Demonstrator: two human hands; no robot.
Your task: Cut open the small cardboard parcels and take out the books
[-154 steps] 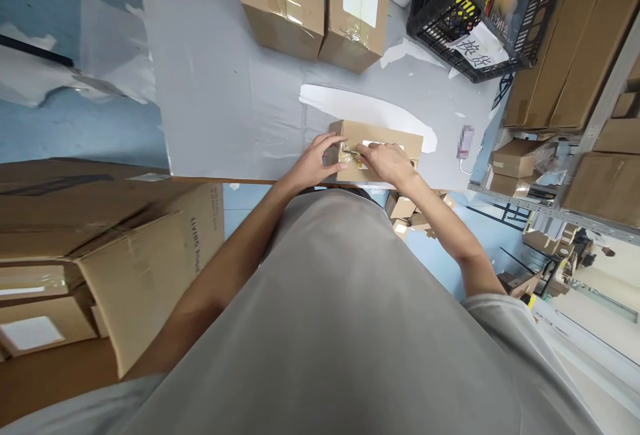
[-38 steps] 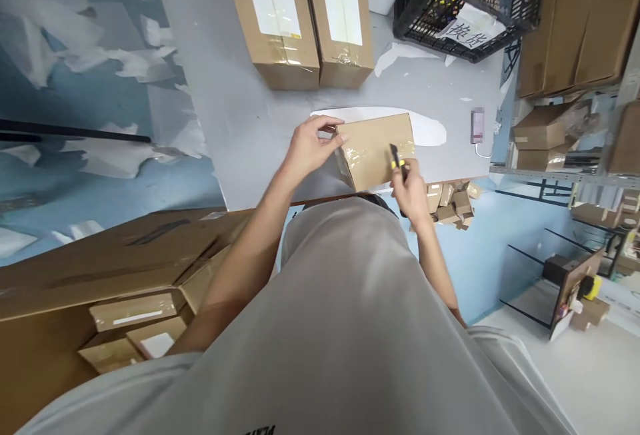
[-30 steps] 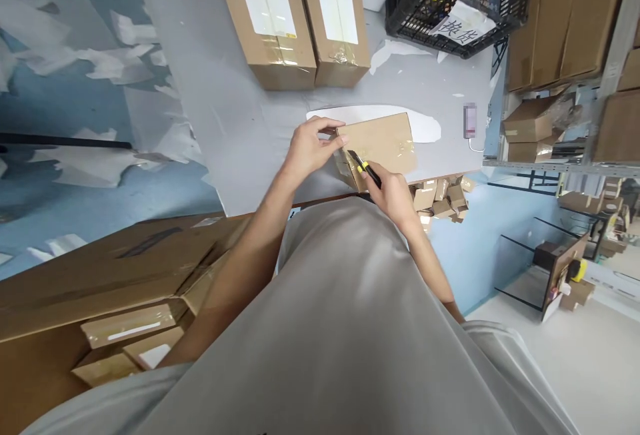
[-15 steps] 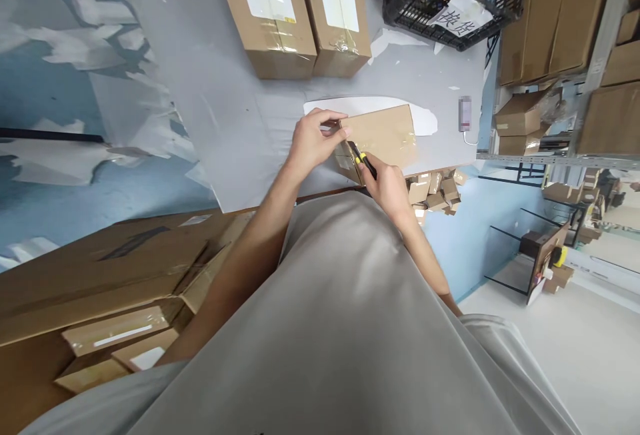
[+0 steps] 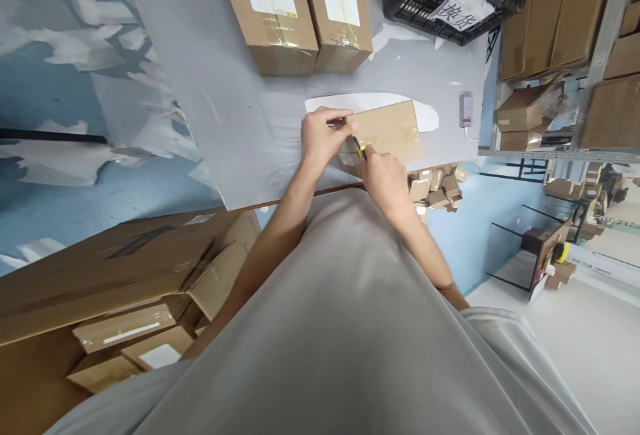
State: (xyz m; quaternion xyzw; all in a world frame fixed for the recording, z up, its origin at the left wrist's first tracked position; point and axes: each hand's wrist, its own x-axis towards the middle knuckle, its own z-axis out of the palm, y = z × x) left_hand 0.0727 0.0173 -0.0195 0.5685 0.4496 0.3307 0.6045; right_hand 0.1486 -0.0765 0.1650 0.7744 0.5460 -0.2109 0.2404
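Note:
A small brown cardboard box (image 5: 389,123) with clear tape lies tilted at the table's near edge, partly over a white sheet (image 5: 427,117). With thumb and fingers, my left hand (image 5: 320,138) grips the box's left corner. My right hand (image 5: 386,178) is closed round a black and yellow utility knife (image 5: 363,149). The knife's tip is at the taped left end of the box, just below my left thumb. Most of the knife's handle is hidden in my right hand.
Two taped cartons (image 5: 286,54) stand at the back of the grey table (image 5: 220,95). To their right is a black plastic crate (image 5: 425,5) with a paper sign. A small corded device (image 5: 465,110) lies at the right. A large open carton (image 5: 145,255) holding boxes stands lower left.
My right hand has turned slightly, and the knife's handle shows less now. The left hand and the box's left end appear a little further right.

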